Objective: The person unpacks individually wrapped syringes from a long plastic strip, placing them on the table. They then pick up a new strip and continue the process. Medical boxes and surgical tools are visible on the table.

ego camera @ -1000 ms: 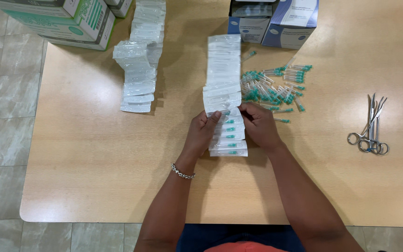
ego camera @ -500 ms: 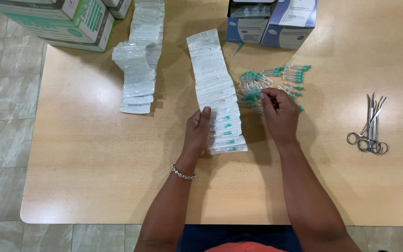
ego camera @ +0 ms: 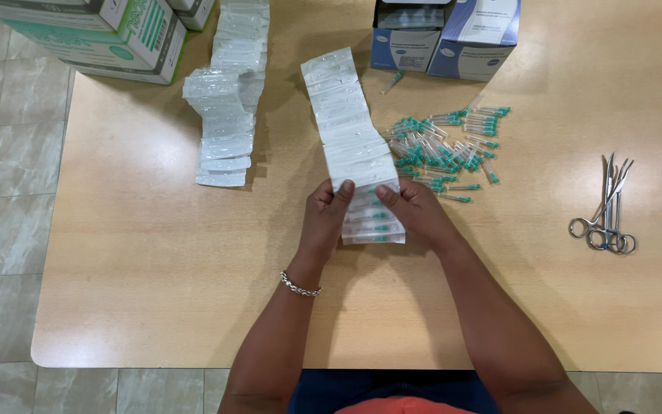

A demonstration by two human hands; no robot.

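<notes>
large light wooden table with rounded corners fills the view, grey tiled floor on the left. green and white cardboard cartons at the far left corner, blue and white cardboard boxes at the far middle. a second stack of clear plastic blister packets lies left of centre, untouched, same spot as before.

long strip of joined white blister packets with green-capped needles inside runs from the far middle of the table down to the hands, slightly slanted. half a second ago the right hand was off to the right at the loose pile of green-capped needles in clear sleeves; now it is back on the strip (the pile sits just right of the strip, touching it at the edge).

left hand has thumb and fingers closed in a pinch on the left edge of the strip near its lower end, palm down, wrist straight, thin silver chain bracelet on the wrist. right hand mirrors it, thumb on top, pinching the right edge of the same packet, fingers curled under. both forearms angle in from the bottom edge.

steel scissors or forceps, a small bundle, lie well apart on the right.
</notes>
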